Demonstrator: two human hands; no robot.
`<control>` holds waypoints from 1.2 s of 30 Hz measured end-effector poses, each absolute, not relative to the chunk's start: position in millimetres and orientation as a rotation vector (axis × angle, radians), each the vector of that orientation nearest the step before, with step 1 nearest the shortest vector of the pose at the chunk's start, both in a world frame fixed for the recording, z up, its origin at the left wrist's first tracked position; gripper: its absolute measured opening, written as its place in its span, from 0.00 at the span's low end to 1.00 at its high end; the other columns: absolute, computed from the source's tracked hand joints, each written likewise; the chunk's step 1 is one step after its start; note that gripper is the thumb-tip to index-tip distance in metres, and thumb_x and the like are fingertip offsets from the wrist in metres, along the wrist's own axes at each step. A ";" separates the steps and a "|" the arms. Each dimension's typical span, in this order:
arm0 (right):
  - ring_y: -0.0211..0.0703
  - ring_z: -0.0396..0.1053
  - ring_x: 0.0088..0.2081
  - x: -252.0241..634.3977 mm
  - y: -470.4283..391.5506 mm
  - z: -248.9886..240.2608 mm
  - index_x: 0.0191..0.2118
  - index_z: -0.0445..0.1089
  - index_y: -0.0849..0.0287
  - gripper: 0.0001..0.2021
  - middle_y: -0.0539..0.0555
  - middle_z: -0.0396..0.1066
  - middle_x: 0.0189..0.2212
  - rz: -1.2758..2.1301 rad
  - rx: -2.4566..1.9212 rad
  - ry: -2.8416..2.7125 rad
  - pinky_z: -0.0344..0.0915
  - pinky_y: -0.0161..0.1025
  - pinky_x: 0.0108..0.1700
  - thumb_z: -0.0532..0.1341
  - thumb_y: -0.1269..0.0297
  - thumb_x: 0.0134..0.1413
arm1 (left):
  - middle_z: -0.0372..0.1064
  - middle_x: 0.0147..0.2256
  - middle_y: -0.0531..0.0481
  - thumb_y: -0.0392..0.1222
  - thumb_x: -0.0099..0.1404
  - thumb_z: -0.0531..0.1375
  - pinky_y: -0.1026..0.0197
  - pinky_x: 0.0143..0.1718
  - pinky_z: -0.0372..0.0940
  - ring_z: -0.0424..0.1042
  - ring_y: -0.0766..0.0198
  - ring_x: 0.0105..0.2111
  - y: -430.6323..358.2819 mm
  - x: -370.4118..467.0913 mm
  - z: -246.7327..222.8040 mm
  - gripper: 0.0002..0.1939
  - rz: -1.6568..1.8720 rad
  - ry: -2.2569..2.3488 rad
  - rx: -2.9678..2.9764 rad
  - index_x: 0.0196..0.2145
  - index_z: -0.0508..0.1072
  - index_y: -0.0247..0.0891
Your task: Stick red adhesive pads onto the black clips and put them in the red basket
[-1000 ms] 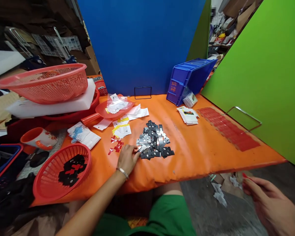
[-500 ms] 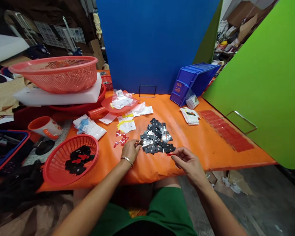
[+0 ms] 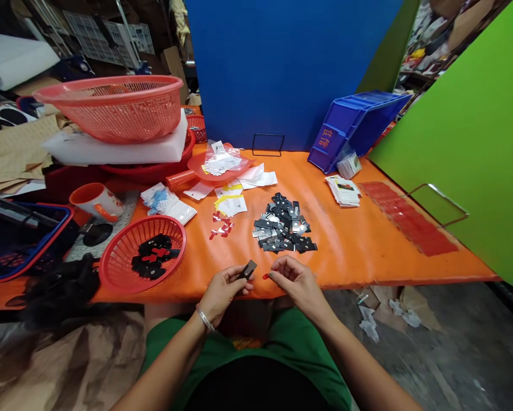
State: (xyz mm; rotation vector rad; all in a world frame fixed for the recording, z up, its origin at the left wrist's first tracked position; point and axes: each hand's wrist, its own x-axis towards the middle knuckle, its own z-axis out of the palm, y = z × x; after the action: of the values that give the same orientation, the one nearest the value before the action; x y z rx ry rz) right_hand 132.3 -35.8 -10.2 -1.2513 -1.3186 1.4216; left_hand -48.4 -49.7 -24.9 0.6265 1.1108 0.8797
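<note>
Near the table's front edge, my left hand [image 3: 222,291] pinches a small dark flat piece [image 3: 248,269]. Just to its right, my right hand [image 3: 294,278] holds a small red piece [image 3: 266,276] between thumb and finger, a short gap from the dark one. Beyond my hands lies a pile of black and silver flat pieces [image 3: 284,225] on the orange table [image 3: 346,245]. Several red pieces [image 3: 222,226] are scattered left of the pile. A red basket [image 3: 107,268] at the left holds black pieces with some red ones on top.
White and yellow cards [image 3: 233,204] lie behind the red pieces, beside a red scoop [image 3: 179,179]. A blue crate [image 3: 331,134] and a card stack [image 3: 342,192] stand at the back right. A red strip sheet [image 3: 410,220] lies far right, a mug [image 3: 97,201] left.
Both hands have drawn back from the pile toward the table's front edge and come closer together, carrying the dark piece and the red piece. The camera view has shifted.
</note>
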 end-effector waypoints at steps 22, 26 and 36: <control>0.35 0.59 0.23 113.7 -44.9 -23.2 0.28 0.61 0.57 0.04 0.46 0.62 0.21 1.386 -1.292 -1.406 0.55 0.33 0.24 0.59 0.68 0.45 | 0.73 0.28 0.46 0.32 0.49 0.61 0.69 0.24 0.58 0.68 0.70 0.24 -54.2 -43.5 -34.3 0.19 0.861 1.128 0.718 0.41 0.73 0.28; 0.36 0.64 0.26 112.2 -47.0 -21.2 0.29 0.60 0.56 0.04 0.48 0.66 0.25 1.397 -1.249 -1.441 0.60 0.33 0.26 0.58 0.66 0.49 | 0.72 0.25 0.48 0.34 0.50 0.61 0.68 0.24 0.58 0.67 0.69 0.24 -54.4 -41.7 -31.7 0.18 0.835 1.104 0.747 0.41 0.74 0.28; 0.34 0.57 0.21 116.5 -48.5 -30.2 0.30 0.61 0.57 0.01 0.47 0.63 0.22 1.278 -1.328 -1.594 0.55 0.32 0.23 0.56 0.67 0.51 | 0.71 0.24 0.49 0.34 0.49 0.61 0.68 0.25 0.58 0.67 0.69 0.24 -56.7 -37.6 -22.6 0.20 0.807 1.078 0.705 0.42 0.73 0.28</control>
State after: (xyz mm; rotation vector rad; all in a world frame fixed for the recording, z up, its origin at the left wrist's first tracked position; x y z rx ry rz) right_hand 116.5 -48.5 -30.2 -1.3283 -1.5937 1.2779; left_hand -37.6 -56.7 -22.6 0.7050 1.0785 0.8068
